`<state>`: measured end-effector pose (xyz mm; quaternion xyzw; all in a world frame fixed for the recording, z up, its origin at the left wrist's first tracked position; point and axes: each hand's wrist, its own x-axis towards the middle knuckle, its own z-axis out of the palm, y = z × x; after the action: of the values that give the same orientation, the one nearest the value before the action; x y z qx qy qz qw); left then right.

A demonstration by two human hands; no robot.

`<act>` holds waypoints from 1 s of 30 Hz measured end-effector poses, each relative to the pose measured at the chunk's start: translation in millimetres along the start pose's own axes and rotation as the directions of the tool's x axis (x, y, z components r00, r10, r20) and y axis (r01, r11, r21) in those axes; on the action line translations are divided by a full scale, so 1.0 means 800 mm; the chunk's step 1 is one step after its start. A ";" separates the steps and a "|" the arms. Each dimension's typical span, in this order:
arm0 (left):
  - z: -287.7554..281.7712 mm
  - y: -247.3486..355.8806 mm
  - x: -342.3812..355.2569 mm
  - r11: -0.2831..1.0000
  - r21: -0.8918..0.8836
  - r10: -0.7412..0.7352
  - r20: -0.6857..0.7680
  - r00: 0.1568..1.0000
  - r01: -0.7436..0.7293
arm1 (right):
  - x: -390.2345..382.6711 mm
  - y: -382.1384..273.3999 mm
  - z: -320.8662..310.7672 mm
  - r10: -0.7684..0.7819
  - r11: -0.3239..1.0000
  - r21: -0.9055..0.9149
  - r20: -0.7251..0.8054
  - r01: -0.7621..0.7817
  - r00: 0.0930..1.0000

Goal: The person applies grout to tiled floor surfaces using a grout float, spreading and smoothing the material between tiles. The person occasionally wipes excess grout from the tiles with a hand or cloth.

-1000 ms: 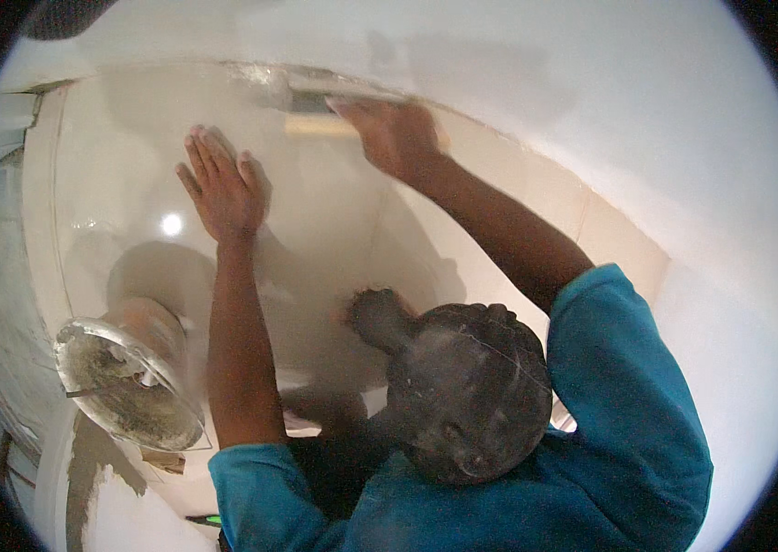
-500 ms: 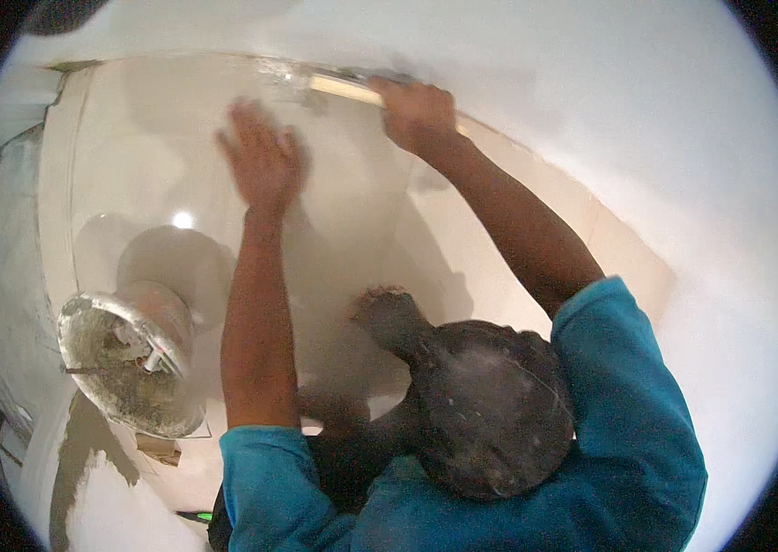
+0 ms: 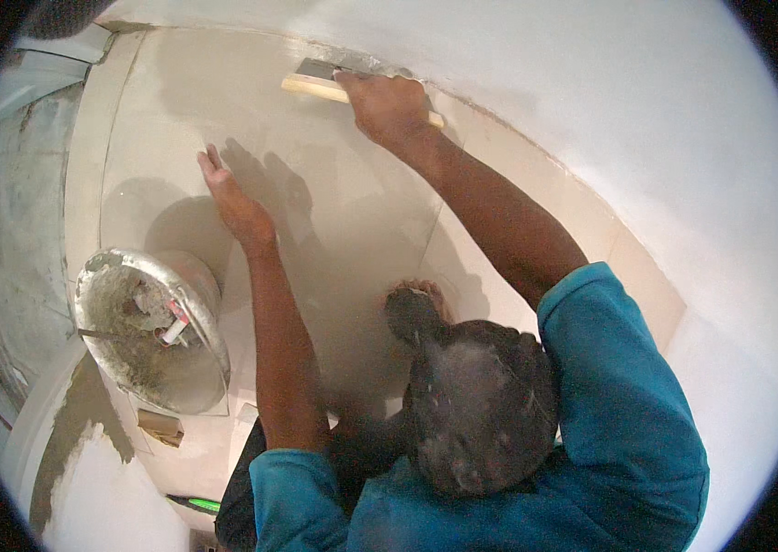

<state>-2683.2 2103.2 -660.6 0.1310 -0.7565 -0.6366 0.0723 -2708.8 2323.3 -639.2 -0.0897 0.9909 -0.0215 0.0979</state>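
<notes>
My right hand grips a hand float with a grey plate and a long pale-yellow edge. It is at the seam where the beige tiled floor meets the white wall. Its handle is mostly hidden under my fingers. My left hand holds nothing; its fingers are stretched out in the air, and its shadow falls on the tiles beside it. Nearest to that hand is a cement-smeared bucket with grey mix and a white-and-red object inside.
My bare foot and dark, dusty knee are at the middle. A brown block lies below the bucket, near a green-and-black object. A ledge with grey mortar runs along the lower left.
My left hand has moved down and left, turning edge-on. The right hand and float have shifted a little left, showing more of the float's grey plate. The view has tilted slightly.
</notes>
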 end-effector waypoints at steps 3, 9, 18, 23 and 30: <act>-0.002 -0.024 -0.027 0.959 0.258 0.126 -0.025 0.992 -0.116 | 0.012 -0.011 -0.031 0.049 0.999 -0.015 -0.009 -0.049 0.999; 0.003 -0.052 -0.051 0.760 0.601 0.232 0.104 0.967 -0.247 | 0.048 -0.018 -0.062 0.194 0.981 -0.016 0.167 -0.194 0.967; 0.017 -0.049 -0.035 0.742 0.606 0.256 0.137 0.957 -0.286 | 0.059 0.004 -0.035 0.064 0.995 -0.073 -0.099 -0.071 0.993; 0.022 -0.055 -0.029 0.736 0.577 0.325 0.159 0.932 -0.355 | 0.086 0.001 -0.047 0.176 0.974 -0.150 0.025 -0.170 0.984; 0.028 -0.053 -0.018 0.764 0.578 0.246 0.151 0.957 -0.288 | 0.088 -0.001 -0.035 0.101 0.981 -0.165 -0.043 -0.107 0.994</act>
<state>-2671.1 2121.7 -705.5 0.0169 -0.9303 -0.3547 0.0922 -2781.8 2310.2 -625.4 -0.0454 0.9941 0.0651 0.0738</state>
